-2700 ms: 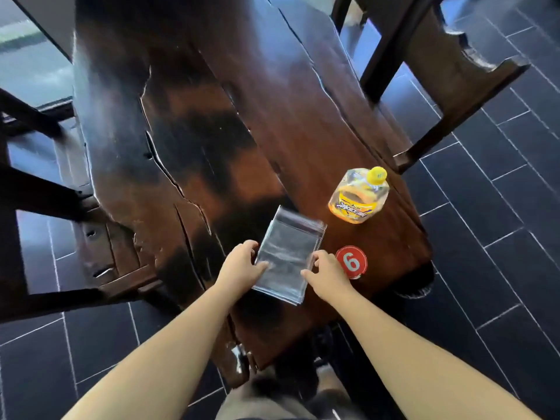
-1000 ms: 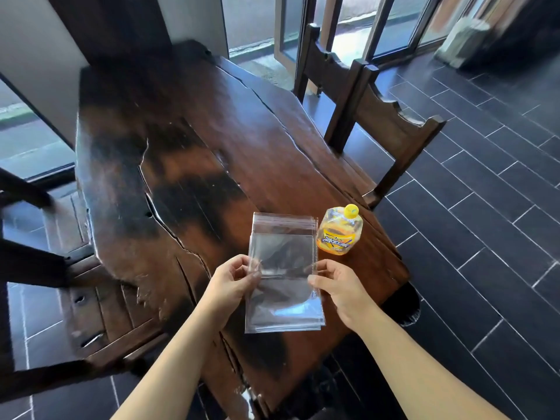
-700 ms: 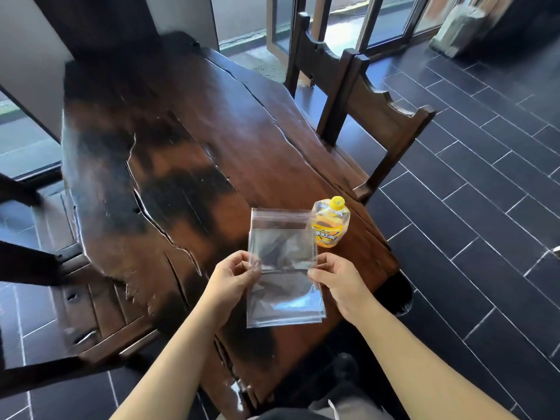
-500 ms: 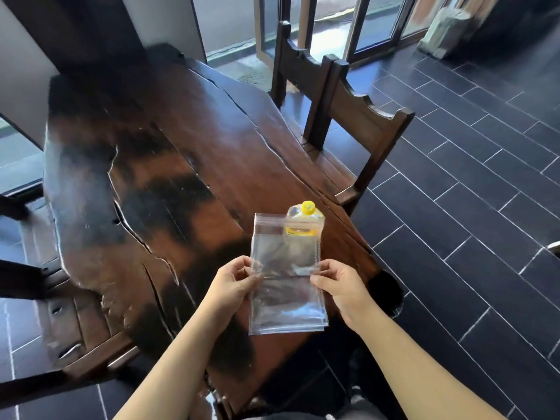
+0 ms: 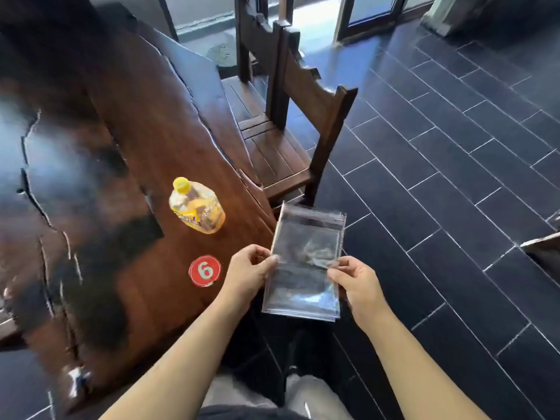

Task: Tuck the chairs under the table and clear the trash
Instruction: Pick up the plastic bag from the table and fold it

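Observation:
I hold a stack of clear plastic bags [image 5: 304, 268] upright in front of me, just off the table's right corner. My left hand [image 5: 247, 272] pinches its left edge and my right hand [image 5: 356, 280] pinches its right edge. A yellow-capped bottle [image 5: 197, 206] of yellow drink stands on the dark wooden table [image 5: 121, 131]. A red round tag with a 6 [image 5: 205, 270] lies flat near my left hand. A dark wooden chair [image 5: 291, 122] stands at the table's right side, its seat partly out from under the top.
A second chair [image 5: 254, 34] stands behind the first, further along the table's right side. Dark tiled floor [image 5: 439, 177] spreads to the right. A brown box corner [image 5: 542, 247] pokes in at the right edge. Glass doors [image 5: 363, 13] run along the far wall.
The view has swung right. The bags, still held in both hands, have moved from over the table to past its right corner. The bottle now appears to their left, and the red tag shows again.

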Demonstrator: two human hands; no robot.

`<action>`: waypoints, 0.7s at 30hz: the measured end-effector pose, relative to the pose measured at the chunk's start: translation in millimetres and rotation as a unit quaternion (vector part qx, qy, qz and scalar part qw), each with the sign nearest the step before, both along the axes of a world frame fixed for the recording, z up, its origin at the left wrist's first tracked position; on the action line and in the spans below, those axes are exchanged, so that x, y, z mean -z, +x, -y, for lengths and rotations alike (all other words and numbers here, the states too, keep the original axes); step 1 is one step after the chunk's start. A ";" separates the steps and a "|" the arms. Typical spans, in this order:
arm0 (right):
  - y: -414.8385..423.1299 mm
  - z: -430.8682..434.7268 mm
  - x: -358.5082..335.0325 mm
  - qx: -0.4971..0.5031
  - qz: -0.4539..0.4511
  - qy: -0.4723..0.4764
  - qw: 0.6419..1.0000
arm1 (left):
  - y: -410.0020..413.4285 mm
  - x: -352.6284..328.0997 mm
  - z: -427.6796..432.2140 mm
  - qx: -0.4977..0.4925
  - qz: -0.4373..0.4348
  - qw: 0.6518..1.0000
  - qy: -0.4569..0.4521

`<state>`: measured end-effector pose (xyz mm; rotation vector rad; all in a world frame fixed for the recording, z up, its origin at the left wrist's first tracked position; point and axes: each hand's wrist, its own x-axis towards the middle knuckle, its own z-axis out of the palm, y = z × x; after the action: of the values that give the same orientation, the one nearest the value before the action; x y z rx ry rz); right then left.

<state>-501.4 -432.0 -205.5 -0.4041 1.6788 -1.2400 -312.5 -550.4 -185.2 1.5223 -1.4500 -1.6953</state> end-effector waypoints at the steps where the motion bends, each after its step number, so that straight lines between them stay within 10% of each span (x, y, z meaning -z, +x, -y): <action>1: -10.5 -9.0 6.7 0.003 0.002 0.007 1.000 | -12.1 6.0 -6.4 0.012 0.010 1.000 -0.003; 21: -104.0 -40.3 371.2 0.053 0.010 0.186 0.981 | -129.9 375.1 -31.7 0.061 0.204 0.973 0.087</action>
<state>-605.4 -391.7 -576.7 -0.0754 1.8851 -0.9707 -442.3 -518.7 -560.4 2.0073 -1.6590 -1.6816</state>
